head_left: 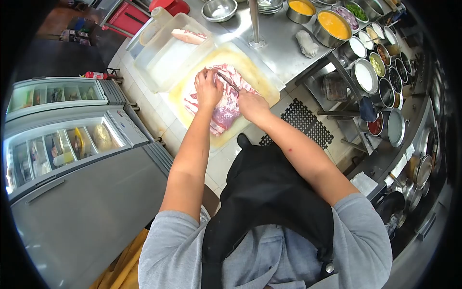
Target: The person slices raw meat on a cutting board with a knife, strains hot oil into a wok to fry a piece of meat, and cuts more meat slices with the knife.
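"Gripping what, the right hand (253, 105)?"

"A knife (227, 81) — the fingers are closed around its handle, which is mostly hidden, and the blade slants over the meat (225, 115) toward the left hand (209, 89)."

"And the left, spread or pressed together?"

"Bent, with the fingertips down on the upper part of the meat, near the blade. Whether it pinches a fold, I cannot tell."

"So where does the meat sit?"

"Under both hands, a broad pink and white slab on a yellowed cutting board (268, 90). A darker red part lies between the wrists, nearer the body."

"What is beyond the left hand?"

"A clear plastic tub (156, 72), a little to its left, with a smaller meat piece (189, 36) inside. Farther off, a metal bowl (219, 10)."

"Past the right hand?"

"A crumpled white cloth (306, 44) on the metal table (284, 62) — and just beyond that, a pot (333, 25) with orange contents."
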`<state>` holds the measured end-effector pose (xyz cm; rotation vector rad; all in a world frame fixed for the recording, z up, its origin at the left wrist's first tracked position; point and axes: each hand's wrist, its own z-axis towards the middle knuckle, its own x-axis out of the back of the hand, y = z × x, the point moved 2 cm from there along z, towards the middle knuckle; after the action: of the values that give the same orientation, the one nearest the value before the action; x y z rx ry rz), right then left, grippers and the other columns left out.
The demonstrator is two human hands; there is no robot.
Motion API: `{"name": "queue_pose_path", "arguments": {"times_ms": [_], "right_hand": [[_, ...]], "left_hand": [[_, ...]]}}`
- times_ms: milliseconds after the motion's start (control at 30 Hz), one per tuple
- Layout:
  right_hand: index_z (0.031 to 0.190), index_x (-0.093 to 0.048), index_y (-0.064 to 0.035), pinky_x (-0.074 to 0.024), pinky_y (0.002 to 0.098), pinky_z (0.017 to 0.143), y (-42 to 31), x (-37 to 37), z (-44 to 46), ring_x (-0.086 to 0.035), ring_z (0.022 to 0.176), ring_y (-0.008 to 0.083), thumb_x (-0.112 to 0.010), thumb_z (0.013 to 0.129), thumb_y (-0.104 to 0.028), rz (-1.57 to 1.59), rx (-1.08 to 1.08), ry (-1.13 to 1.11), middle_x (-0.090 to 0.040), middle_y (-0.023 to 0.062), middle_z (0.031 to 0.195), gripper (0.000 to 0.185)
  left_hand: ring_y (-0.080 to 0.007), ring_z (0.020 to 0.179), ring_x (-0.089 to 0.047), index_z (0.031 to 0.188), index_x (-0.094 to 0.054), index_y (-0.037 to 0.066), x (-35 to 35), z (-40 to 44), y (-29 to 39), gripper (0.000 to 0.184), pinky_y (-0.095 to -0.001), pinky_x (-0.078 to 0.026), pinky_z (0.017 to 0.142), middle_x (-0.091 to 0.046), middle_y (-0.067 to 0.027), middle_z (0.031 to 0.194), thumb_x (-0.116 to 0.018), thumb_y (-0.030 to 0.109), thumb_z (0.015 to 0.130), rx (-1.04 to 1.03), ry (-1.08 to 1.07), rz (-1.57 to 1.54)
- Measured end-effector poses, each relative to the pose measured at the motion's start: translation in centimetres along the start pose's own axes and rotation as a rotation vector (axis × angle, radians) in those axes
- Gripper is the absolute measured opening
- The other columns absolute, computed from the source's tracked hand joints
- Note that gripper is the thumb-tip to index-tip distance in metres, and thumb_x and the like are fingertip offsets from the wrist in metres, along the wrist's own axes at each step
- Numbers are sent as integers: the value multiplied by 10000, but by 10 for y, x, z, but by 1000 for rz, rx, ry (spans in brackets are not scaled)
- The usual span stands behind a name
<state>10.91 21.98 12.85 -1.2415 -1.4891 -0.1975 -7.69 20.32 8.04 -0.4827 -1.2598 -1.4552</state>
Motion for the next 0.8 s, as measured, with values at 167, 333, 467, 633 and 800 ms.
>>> {"name": "queue_pose_path", "arguments": {"times_ms": [167, 333, 467, 633, 800], "right_hand": [[1127, -594, 71, -582, 477, 820, 0, -4, 6, -742, 970, 388, -468, 949, -72, -37, -21, 30, -734, 260, 1075, 261], [1157, -573, 67, -584, 506, 820, 25, -8, -32, -737, 990, 397, -472, 949, -56, 12, -75, -71, -728, 272, 1079, 263], [1153, -561, 59, -587, 506, 826, 35, 3, -87, -736, 979, 402, -471, 953, -63, -22, -148, -113, -727, 275, 1059, 251], [1071, -530, 42, -602, 498, 781, 60, 2, -145, -746, 900, 411, -490, 947, -45, -122, -168, -123, -735, 265, 960, 158], [1035, -535, 30, -613, 482, 714, 81, -4, -183, -752, 808, 402, -495, 941, -31, -173, -193, -97, -736, 244, 848, 119]], "left_hand": [[-397, 1306, -455, 1206, -678, 243, 1, -1, 2, 349, -550, -356, 1110, -535, -162, 1336, -616, 155, 875, -31, -120, 111], [-346, 1335, -434, 1291, -700, 358, 1, 4, 6, 477, -586, -283, 1119, -536, -118, 1371, -619, 136, 877, -74, -184, 287], [-337, 1326, -437, 1317, -687, 380, 0, 5, 7, 500, -579, -285, 1109, -540, -106, 1367, -617, 130, 890, -74, -225, 319], [-350, 1326, -434, 1355, -656, 411, -6, 5, 1, 530, -609, -298, 1089, -530, -106, 1393, -569, 121, 921, -89, -280, 376], [-357, 1311, -454, 1395, -626, 415, -4, 10, 4, 570, -642, -277, 1106, -548, -99, 1372, -558, 105, 923, -96, -340, 421]]}}
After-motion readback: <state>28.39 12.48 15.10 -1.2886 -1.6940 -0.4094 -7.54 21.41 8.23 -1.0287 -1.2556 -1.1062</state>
